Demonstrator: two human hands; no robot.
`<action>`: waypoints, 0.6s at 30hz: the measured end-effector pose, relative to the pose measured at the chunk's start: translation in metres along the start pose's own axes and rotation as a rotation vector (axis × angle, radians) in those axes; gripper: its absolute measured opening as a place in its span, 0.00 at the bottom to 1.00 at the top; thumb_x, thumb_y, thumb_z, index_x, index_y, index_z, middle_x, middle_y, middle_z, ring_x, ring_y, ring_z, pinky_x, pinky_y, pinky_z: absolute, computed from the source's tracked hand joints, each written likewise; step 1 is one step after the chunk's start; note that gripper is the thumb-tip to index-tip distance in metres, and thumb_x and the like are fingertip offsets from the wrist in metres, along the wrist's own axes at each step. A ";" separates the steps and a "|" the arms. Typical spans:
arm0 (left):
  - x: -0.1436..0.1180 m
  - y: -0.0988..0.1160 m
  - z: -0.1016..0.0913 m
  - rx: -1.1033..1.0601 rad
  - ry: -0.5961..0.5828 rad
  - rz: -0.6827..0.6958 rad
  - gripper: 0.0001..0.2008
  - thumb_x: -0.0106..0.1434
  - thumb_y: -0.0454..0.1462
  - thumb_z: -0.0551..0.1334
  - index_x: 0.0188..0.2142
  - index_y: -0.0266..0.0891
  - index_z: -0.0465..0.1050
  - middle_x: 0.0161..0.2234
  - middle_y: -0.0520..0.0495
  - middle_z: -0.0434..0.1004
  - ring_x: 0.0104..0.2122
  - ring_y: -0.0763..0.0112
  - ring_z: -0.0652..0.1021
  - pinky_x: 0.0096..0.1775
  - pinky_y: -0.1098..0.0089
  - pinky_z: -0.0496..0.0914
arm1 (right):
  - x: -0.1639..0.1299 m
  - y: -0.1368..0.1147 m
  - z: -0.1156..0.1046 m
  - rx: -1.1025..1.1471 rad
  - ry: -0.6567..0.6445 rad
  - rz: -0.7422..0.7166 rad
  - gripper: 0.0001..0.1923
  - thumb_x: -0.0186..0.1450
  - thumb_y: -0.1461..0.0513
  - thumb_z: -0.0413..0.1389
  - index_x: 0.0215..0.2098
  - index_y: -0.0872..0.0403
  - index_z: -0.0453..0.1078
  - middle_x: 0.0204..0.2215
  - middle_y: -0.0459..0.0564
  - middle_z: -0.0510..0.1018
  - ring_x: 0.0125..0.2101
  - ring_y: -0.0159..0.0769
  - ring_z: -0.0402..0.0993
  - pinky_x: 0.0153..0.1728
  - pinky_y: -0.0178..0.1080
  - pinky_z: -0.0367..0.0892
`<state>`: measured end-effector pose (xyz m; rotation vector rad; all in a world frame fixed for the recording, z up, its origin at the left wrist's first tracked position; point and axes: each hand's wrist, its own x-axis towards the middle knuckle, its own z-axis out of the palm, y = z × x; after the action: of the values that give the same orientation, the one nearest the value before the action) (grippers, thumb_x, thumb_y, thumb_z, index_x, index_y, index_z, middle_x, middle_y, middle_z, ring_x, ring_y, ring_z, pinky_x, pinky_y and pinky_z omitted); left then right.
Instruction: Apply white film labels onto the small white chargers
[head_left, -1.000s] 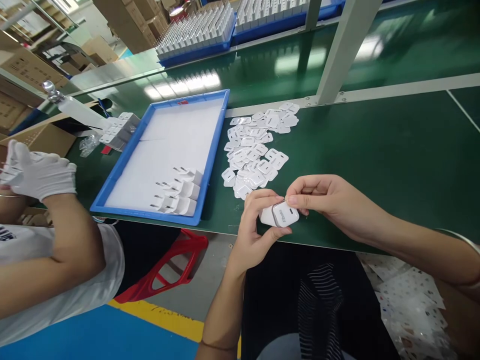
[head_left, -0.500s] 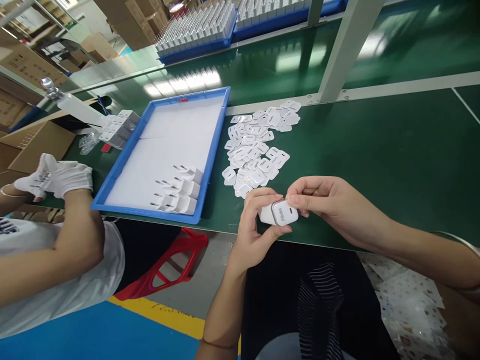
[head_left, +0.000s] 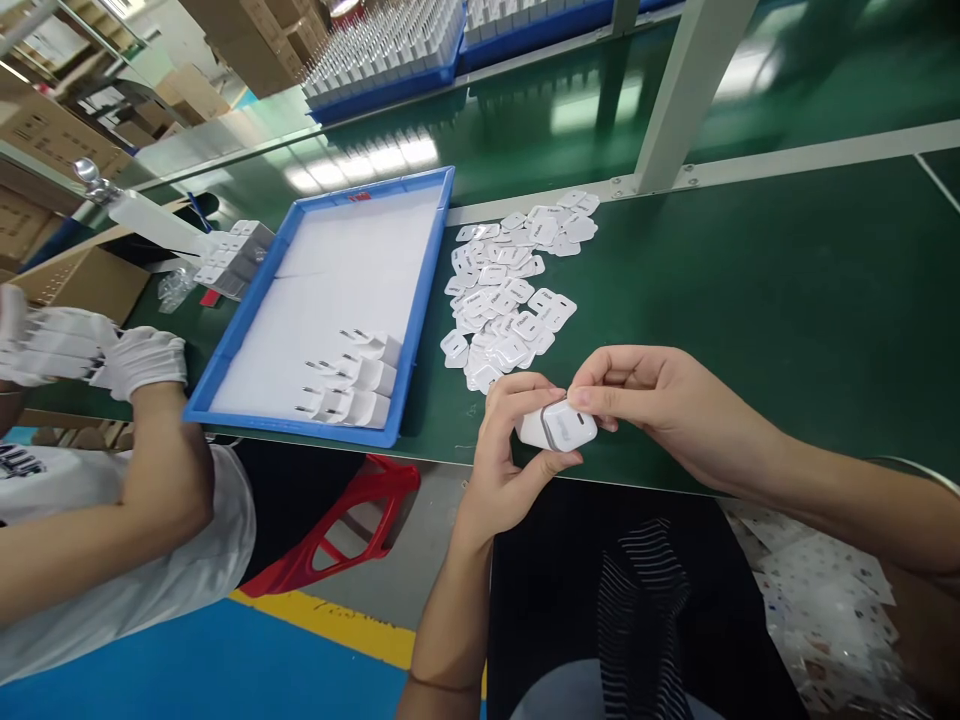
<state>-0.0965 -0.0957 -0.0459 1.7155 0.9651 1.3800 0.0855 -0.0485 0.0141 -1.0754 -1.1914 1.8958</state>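
My left hand (head_left: 508, 448) is closed around a white wall charger (head_left: 559, 426) with a grey band, holding it above the table's front edge. On the charger's end face a dark port slot shows; the lettering there is washed out by glare. My right hand (head_left: 637, 400) pinches thumb against finger at the upper right corner of that face. Whatever thin piece may be between those fingertips is too small to make out. Just beyond my left hand lies a loose pile of white printed face labels (head_left: 506, 290) with slots.
Left of the pile, a blue tray (head_left: 420, 310) with white lining holds several white chargers (head_left: 360, 385), pins up. A co-worker's white-gloved hands (head_left: 142, 360) hold more chargers at far left. A metal post (head_left: 694, 95) rises behind the table; filled blue trays (head_left: 386, 100) stand beyond.
The lettering on the charger's face has faded under glare. My hands stay almost in place. The co-worker's gloved hands have moved apart, with a row of chargers between them.
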 end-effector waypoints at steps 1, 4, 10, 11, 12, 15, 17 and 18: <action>0.000 0.000 0.000 0.001 0.002 -0.002 0.22 0.61 0.40 0.70 0.54 0.46 0.71 0.48 0.44 0.71 0.48 0.61 0.72 0.50 0.59 0.68 | 0.000 0.000 0.000 -0.011 0.003 -0.013 0.06 0.58 0.62 0.68 0.26 0.54 0.77 0.23 0.42 0.73 0.25 0.26 0.64 0.28 0.31 0.61; 0.000 -0.001 0.000 -0.004 0.006 -0.003 0.22 0.60 0.40 0.70 0.54 0.46 0.71 0.48 0.45 0.71 0.48 0.61 0.72 0.49 0.59 0.68 | -0.002 0.000 0.002 -0.033 0.016 -0.062 0.06 0.58 0.63 0.68 0.26 0.54 0.76 0.23 0.42 0.74 0.26 0.25 0.66 0.29 0.30 0.63; 0.001 -0.001 0.000 -0.004 0.006 0.004 0.23 0.60 0.41 0.70 0.54 0.46 0.70 0.48 0.45 0.71 0.47 0.62 0.72 0.48 0.60 0.69 | -0.007 -0.003 0.007 -0.102 0.069 -0.153 0.06 0.59 0.62 0.68 0.27 0.53 0.76 0.25 0.44 0.77 0.28 0.29 0.71 0.31 0.31 0.68; 0.001 -0.001 0.000 -0.004 0.005 0.005 0.23 0.60 0.41 0.70 0.54 0.46 0.70 0.47 0.45 0.71 0.47 0.62 0.72 0.48 0.60 0.69 | -0.007 -0.003 0.007 -0.115 0.077 -0.159 0.07 0.59 0.61 0.68 0.27 0.53 0.76 0.25 0.44 0.77 0.28 0.29 0.72 0.31 0.32 0.69; 0.001 -0.001 0.000 -0.005 0.005 0.005 0.23 0.60 0.41 0.70 0.53 0.46 0.70 0.47 0.45 0.71 0.47 0.62 0.72 0.48 0.60 0.69 | -0.007 -0.003 0.007 -0.125 0.082 -0.162 0.07 0.59 0.61 0.68 0.27 0.53 0.76 0.26 0.44 0.77 0.28 0.30 0.73 0.31 0.32 0.69; 0.001 -0.001 0.001 -0.009 0.009 0.000 0.22 0.60 0.41 0.70 0.53 0.46 0.70 0.47 0.45 0.71 0.47 0.62 0.72 0.48 0.61 0.69 | -0.008 -0.001 0.007 -0.151 0.089 -0.169 0.08 0.59 0.59 0.68 0.27 0.52 0.75 0.26 0.45 0.78 0.29 0.32 0.74 0.31 0.34 0.70; 0.001 -0.001 0.001 -0.010 0.014 -0.004 0.22 0.60 0.42 0.70 0.53 0.47 0.70 0.47 0.45 0.71 0.46 0.62 0.72 0.47 0.61 0.70 | -0.008 0.001 0.006 -0.164 0.091 -0.181 0.08 0.60 0.59 0.68 0.28 0.52 0.75 0.27 0.45 0.78 0.29 0.32 0.74 0.31 0.34 0.71; 0.001 -0.001 0.001 -0.012 0.016 -0.006 0.22 0.60 0.42 0.70 0.53 0.47 0.70 0.47 0.45 0.71 0.46 0.62 0.72 0.47 0.61 0.70 | -0.008 0.002 0.006 -0.168 0.090 -0.189 0.07 0.60 0.59 0.67 0.28 0.52 0.75 0.27 0.45 0.78 0.29 0.32 0.74 0.31 0.34 0.71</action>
<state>-0.0952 -0.0949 -0.0467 1.6940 0.9683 1.3951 0.0841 -0.0584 0.0163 -1.0818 -1.3691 1.6105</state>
